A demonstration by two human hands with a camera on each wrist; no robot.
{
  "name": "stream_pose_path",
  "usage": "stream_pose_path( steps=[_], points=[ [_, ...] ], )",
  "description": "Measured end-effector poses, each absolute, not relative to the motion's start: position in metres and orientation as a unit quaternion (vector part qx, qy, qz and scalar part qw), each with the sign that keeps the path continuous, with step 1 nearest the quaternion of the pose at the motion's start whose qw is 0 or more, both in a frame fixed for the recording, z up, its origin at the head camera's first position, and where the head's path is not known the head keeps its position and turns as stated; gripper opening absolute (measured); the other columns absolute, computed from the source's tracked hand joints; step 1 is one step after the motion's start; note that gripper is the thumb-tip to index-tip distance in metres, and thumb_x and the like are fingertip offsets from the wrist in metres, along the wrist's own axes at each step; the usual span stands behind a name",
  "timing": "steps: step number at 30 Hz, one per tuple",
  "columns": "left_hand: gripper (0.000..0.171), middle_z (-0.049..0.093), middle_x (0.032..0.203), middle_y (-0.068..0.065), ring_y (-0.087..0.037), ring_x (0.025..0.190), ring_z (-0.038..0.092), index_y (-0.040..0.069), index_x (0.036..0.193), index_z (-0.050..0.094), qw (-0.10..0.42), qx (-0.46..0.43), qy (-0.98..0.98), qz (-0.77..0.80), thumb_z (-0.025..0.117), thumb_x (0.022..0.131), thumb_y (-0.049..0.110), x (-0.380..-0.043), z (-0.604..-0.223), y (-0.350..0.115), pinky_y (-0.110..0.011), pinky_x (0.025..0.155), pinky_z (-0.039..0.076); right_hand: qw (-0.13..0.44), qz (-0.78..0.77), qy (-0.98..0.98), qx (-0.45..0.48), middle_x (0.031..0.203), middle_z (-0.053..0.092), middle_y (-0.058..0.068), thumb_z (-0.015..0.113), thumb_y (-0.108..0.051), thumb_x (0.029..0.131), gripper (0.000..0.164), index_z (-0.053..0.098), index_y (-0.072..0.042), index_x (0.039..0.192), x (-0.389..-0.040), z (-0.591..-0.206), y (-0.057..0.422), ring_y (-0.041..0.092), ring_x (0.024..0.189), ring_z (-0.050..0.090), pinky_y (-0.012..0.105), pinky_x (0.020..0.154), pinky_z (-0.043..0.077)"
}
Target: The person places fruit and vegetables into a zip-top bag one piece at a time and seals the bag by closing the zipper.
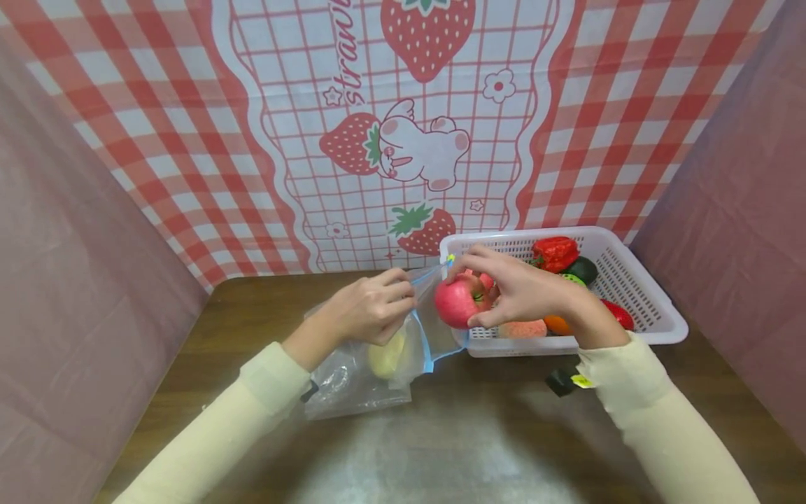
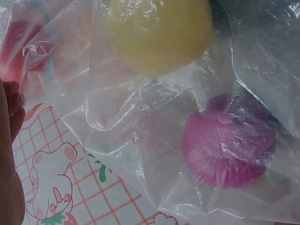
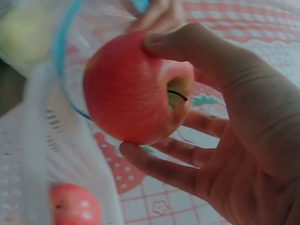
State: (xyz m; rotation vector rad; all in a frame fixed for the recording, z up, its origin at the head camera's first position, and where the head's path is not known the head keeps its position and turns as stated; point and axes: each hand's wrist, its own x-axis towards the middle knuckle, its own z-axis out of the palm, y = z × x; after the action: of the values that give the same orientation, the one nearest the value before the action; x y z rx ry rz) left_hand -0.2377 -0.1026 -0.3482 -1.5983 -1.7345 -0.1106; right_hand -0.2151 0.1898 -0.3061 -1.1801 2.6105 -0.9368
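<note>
My left hand (image 1: 376, 305) grips the upper edge of a clear zip bag (image 1: 359, 392) with a blue seal strip, and the bag's mouth faces right. Inside the bag lie a pale yellow fruit (image 2: 159, 33) and a purple-pink round item (image 2: 229, 140), seen through the plastic in the left wrist view. My right hand (image 1: 518, 285) holds a red apple (image 1: 458, 302) between thumb and fingers, right at the bag's mouth. In the right wrist view the apple's dark stem points toward the palm, and the blue strip passes just behind the apple.
A white perforated basket (image 1: 655, 301) stands at the back right, holding a red bell pepper (image 1: 555, 253), a dark green item (image 1: 582, 269), a peach-coloured fruit (image 1: 522, 329) and several others. A small black object (image 1: 559, 382) shows on the brown table (image 1: 491, 448) by the right sleeve. A checked cloth hangs behind.
</note>
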Motion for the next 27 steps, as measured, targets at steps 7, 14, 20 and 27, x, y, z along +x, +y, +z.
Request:
stream_pose_path(
  steps=[7,14,20,27],
  points=[
    [0.012,0.073,0.089,-0.004,-0.022,0.089,0.068,0.007,0.09,0.075,0.378,-0.623,-0.684,-0.042,0.069,0.081,0.011,-0.238,-0.347,-0.103,-0.025,0.072,0.063,0.072,-0.326,0.859,-0.387,0.132,0.051,-0.003,0.088,-0.025,0.074,0.062,0.056,-0.029,0.127,-0.213,-0.32,0.177,0.021,0.119,0.053,0.03,0.083,0.061],
    [0.013,0.073,0.088,-0.004,-0.022,0.088,0.068,0.006,0.09,0.074,0.385,-0.624,-0.678,-0.046,0.069,0.079,0.01,-0.238,-0.346,-0.104,-0.025,0.07,0.063,0.06,-0.309,0.869,-0.382,0.133,0.051,-0.004,0.087,-0.034,0.075,0.065,0.054,-0.033,0.132,-0.214,-0.323,0.173,0.019,0.119,0.053,0.031,0.084,0.061],
    [0.014,0.072,0.087,-0.004,-0.022,0.088,0.068,0.006,0.09,0.073,0.392,-0.625,-0.674,-0.043,0.067,0.078,0.009,-0.238,-0.345,-0.105,-0.025,0.072,0.063,0.088,-0.322,0.873,-0.356,0.144,0.046,0.001,0.088,-0.036,0.075,0.081,0.046,-0.033,0.144,-0.216,-0.325,0.177,0.023,0.124,0.052,0.043,0.093,0.061],
    [0.012,0.071,0.087,-0.004,-0.022,0.088,0.067,0.007,0.089,0.072,0.392,-0.625,-0.674,-0.045,0.068,0.078,0.01,-0.238,-0.345,-0.106,-0.023,0.071,0.063,0.108,-0.32,0.864,-0.374,0.145,0.052,0.0,0.087,-0.027,0.078,0.078,0.046,-0.024,0.144,-0.22,-0.328,0.18,0.025,0.126,0.057,0.041,0.093,0.062]
  ],
)
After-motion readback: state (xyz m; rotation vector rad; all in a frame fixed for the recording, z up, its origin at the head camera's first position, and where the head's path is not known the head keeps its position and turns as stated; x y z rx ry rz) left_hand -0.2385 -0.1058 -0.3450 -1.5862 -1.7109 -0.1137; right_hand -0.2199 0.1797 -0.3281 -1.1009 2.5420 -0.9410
